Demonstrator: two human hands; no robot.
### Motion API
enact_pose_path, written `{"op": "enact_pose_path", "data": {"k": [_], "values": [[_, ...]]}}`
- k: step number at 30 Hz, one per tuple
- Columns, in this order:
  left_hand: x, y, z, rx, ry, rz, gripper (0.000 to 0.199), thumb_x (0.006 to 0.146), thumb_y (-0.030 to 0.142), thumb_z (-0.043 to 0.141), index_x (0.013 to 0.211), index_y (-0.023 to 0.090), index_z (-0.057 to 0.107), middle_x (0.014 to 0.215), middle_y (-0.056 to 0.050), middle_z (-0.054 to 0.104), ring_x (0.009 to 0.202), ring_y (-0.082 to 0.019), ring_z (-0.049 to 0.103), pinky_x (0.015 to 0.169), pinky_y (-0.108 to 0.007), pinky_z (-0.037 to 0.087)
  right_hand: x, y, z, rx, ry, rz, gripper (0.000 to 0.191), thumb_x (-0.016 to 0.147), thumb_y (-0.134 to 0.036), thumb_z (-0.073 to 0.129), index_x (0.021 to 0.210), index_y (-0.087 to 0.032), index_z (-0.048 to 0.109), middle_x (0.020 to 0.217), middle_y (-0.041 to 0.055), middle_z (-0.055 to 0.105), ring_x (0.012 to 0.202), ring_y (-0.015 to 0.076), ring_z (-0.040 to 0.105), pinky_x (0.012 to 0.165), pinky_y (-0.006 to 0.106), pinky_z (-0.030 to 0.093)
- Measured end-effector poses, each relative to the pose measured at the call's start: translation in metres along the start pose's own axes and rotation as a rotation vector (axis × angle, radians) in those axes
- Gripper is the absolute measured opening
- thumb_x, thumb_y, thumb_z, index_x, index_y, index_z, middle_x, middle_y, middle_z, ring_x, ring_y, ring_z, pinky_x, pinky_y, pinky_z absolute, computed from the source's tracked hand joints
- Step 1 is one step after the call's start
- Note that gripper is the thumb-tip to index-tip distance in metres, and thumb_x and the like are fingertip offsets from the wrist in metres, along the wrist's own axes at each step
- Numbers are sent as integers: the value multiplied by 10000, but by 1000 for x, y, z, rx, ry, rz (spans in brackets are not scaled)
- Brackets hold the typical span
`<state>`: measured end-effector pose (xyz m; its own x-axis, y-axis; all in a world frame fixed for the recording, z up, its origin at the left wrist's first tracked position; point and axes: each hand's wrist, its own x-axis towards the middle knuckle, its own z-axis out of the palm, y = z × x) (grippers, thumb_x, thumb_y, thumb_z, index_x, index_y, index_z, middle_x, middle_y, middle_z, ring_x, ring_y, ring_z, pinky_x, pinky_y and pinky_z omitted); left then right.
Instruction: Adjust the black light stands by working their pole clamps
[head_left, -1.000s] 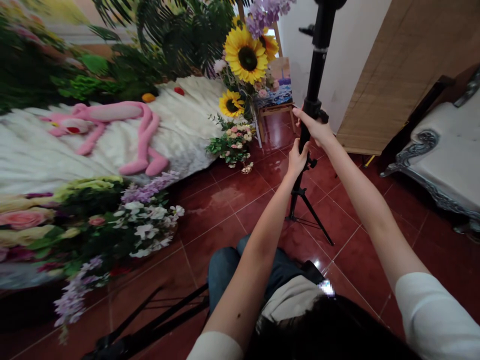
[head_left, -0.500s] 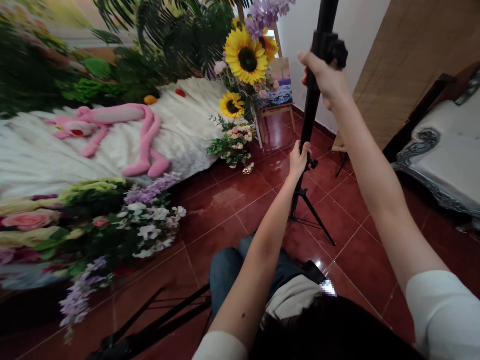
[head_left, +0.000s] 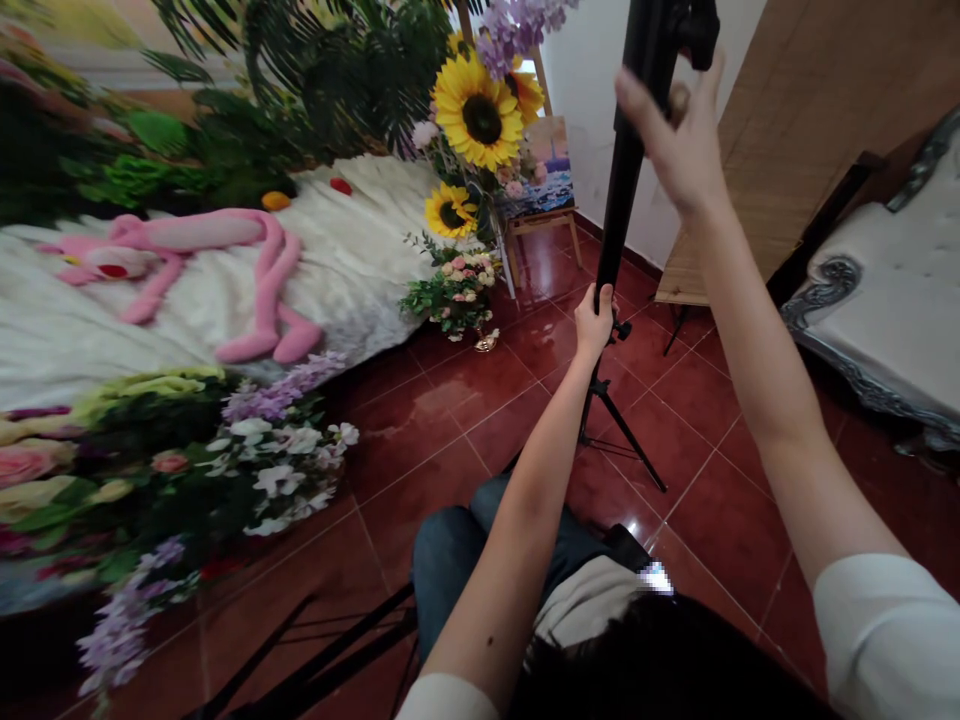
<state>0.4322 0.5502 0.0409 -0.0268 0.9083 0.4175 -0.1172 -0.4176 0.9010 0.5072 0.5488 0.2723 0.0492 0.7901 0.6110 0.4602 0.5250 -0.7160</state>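
L hand [head_left: 594,322] wrapped round lower pole of black tripod stand [head_left: 616,190], fingers closed on it, just above a small knob. R hand [head_left: 675,140] up high, open w/ fingers spread, right beside stand's top clamp [head_left: 675,25], no clear grip. Stand upright on red tile floor [head_left: 435,440], in front of person's jeans [head_left: 450,560]. Pink plush toy [head_left: 187,235] lies on white fluffy rug [head_left: 345,240] to the left, sunflowers [head_left: 478,118] behind it.

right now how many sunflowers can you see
3: a large one, one partly behind it on the right, and a smaller one below it; more may be hidden.
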Motion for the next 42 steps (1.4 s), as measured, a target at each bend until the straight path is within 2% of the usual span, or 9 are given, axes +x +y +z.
{"op": "enact_pose_path", "data": {"k": [2,4,7,12,16,24,32,39,42], "values": [[0,1,-1,11,-4,-2,558,909,720,383,831,212,598,640,8,585,532,-92,534,529,-251,417,-38,25,-6,-177,57,-164,830,821,-425,760,1398,-138,237,1431,157,456,1174,165,587,949,306,563],[0,2,-2,15,-13,-3,568,899,734,384,832,209,592,651,4,592,553,-95,547,541,-247,425,-84,51,-12,-418,-29,-354,661,810,-396,757,1310,-105,437,1391,205,488,1285,268,513,1025,422,523],[0,4,-4,12,-38,-1,571,890,744,384,819,210,571,701,-6,611,601,-97,570,577,-242,447,-148,85,-24,-638,-297,-490,243,904,-273,612,1129,-178,609,1312,154,608,1271,278,554,1079,474,475],[-1,5,-4,2,-25,13,544,903,723,387,793,216,552,699,-3,608,606,-100,569,613,-248,460,-204,119,-36,-808,-450,-486,393,922,-145,502,1298,-171,611,1463,136,558,1353,276,529,1082,468,468],[0,4,-3,-10,-32,26,550,892,737,388,784,220,540,697,-7,609,629,-107,580,642,-255,471,-206,128,-26,-837,-386,-465,434,993,-128,384,1371,-193,588,1440,108,588,1354,225,541,1076,428,460],[-1,9,-4,-39,-39,-2,558,874,756,401,783,221,530,684,1,591,610,-104,572,630,-255,471,-194,136,5,-744,-207,-351,334,1000,-409,521,1142,-150,678,1105,147,737,1029,246,697,876,362,549],[-2,14,-5,7,-36,4,578,873,767,381,786,220,544,702,-12,609,612,-110,566,623,-261,461,-197,132,13,-485,-41,78,367,1037,-320,334,1297,-154,533,789,48,698,604,153,639,619,263,506],[-4,17,-5,15,-39,-23,579,881,760,375,787,215,546,697,-6,594,584,-98,548,601,-243,461,-208,125,8,-753,-67,-84,368,894,-297,562,1239,-170,566,1192,152,630,1065,258,618,637,296,551],[-4,16,-5,-1,-41,-31,572,878,758,389,792,213,538,691,2,582,561,-92,531,585,-240,451,-206,125,9,-853,-86,-134,304,922,-390,591,1140,-182,625,1133,147,650,1023,258,614,617,290,536]]}}
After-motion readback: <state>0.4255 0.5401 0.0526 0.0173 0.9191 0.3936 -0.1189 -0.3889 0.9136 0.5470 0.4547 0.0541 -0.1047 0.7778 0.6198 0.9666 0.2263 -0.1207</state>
